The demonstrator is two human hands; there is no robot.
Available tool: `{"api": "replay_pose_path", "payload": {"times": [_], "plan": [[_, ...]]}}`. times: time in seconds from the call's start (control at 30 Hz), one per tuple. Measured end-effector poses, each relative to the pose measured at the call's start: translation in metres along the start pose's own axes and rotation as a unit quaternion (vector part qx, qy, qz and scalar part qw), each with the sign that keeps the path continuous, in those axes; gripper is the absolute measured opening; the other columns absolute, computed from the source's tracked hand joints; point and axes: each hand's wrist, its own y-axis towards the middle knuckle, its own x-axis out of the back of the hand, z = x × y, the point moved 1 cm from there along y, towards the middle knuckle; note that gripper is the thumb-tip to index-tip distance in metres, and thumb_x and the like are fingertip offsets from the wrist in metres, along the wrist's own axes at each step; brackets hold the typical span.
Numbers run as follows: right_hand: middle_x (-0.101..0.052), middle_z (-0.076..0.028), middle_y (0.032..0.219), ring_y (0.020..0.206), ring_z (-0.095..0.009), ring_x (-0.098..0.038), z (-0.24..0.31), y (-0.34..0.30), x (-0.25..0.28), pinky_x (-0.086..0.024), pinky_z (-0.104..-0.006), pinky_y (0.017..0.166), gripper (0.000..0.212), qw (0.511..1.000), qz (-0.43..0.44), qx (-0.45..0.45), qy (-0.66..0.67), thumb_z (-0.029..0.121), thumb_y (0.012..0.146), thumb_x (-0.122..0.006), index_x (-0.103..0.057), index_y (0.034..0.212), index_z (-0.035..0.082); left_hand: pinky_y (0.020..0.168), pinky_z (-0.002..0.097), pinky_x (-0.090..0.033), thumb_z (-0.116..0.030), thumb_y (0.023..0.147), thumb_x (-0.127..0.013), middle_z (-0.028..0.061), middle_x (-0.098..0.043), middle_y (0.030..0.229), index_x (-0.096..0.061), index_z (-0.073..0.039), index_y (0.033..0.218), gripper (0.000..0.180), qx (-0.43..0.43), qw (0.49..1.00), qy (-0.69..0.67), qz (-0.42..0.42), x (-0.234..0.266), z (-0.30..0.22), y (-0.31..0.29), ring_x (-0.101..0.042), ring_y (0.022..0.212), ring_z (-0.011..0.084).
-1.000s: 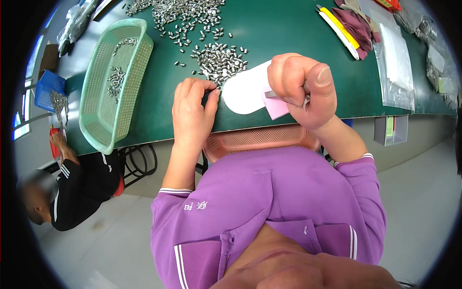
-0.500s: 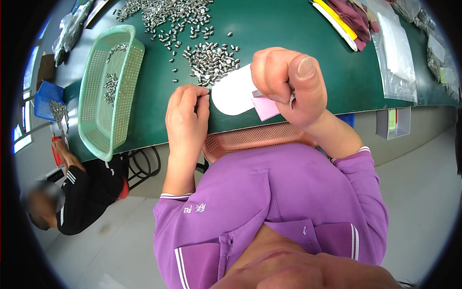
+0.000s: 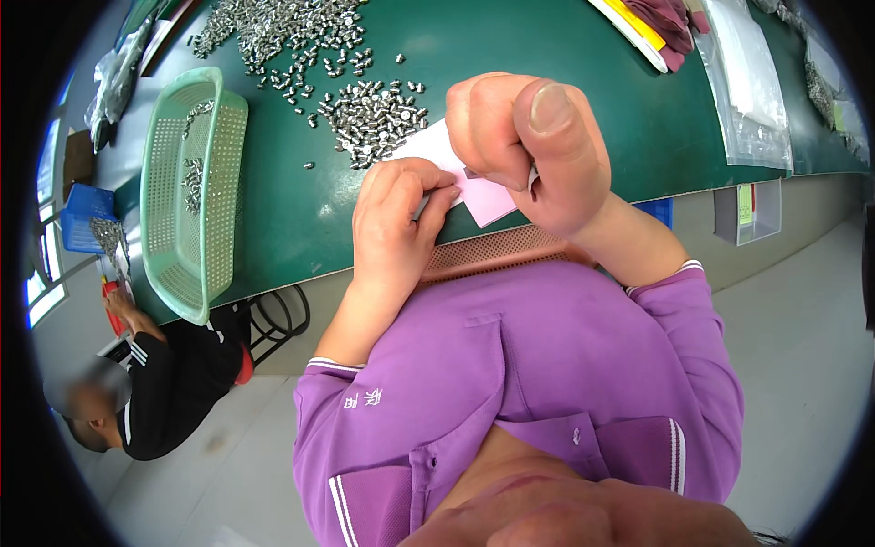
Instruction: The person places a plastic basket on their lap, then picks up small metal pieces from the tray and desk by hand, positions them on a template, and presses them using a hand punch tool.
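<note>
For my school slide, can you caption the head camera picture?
Both hands, left hand and right hand, pinch a pink paper beside metal pins.

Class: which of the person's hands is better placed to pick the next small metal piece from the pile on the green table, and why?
Probably the left hand: it rests low on the green table, just below the pile of small silvery metal pieces. The right hand is raised, pinching a pink paper slip.

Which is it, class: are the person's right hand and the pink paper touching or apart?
Touching. The head view shows the right hand closed over the pink paper, whose upper edge disappears under its fingers.
</note>
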Motion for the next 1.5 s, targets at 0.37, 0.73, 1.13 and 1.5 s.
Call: {"api": "replay_pose_path", "payload": {"times": [0.37,0.73,1.13,1.5], "plan": [[-0.033,-0.001,0.047,0.046,-0.012,-0.032,0.000,0.001,0.000,-0.024,-0.0253,0.043,0.052,1.000,0.014,0.010,-0.023,0.039,0.091,-0.029,-0.030,0.048,0.010,0.066,0.0301,-0.040,-0.001,0.063,-0.067,0.0054,-0.054,0.079,-0.061,-0.005,0.078,0.017,0.044,0.999,-0.004,0.015,0.002,-0.001,-0.002,-0.049,0.075,0.0208],[-0.036,0.006,0.052,0.050,-0.002,-0.031,-0.004,-0.001,-0.001,-0.025,-0.0205,0.042,0.040,0.996,0.004,0.001,0.084,0.026,0.089,-0.045,-0.038,0.054,0.008,0.062,0.0304,-0.041,-0.002,0.060,-0.070,0.0044,-0.055,0.076,-0.062,-0.005,0.075,0.016,0.017,1.000,0.004,0.012,0.003,0.000,0.000,-0.052,0.072,0.0208],[-0.039,0.005,0.054,0.051,-0.002,-0.034,-0.004,0.000,0.000,-0.027,-0.0209,0.043,0.041,0.998,0.012,0.002,0.064,0.029,0.088,-0.047,-0.041,0.054,0.006,0.058,0.0314,-0.042,-0.004,0.059,-0.070,0.0050,-0.054,0.073,-0.058,-0.004,0.070,0.016,-0.061,0.996,0.067,0.026,0.006,-0.002,0.004,-0.052,0.067,0.0220],[-0.033,0.000,0.046,0.046,-0.011,-0.032,0.005,0.001,-0.007,-0.024,-0.0240,0.043,0.056,0.998,0.053,-0.020,-0.004,0.046,0.088,-0.035,-0.030,0.045,0.009,0.058,0.0319,-0.042,-0.002,0.059,-0.068,0.0056,-0.055,0.077,-0.057,-0.003,0.072,0.017,-0.084,0.994,0.047,0.044,0.010,0.004,0.004,-0.051,0.067,0.0232]]}}
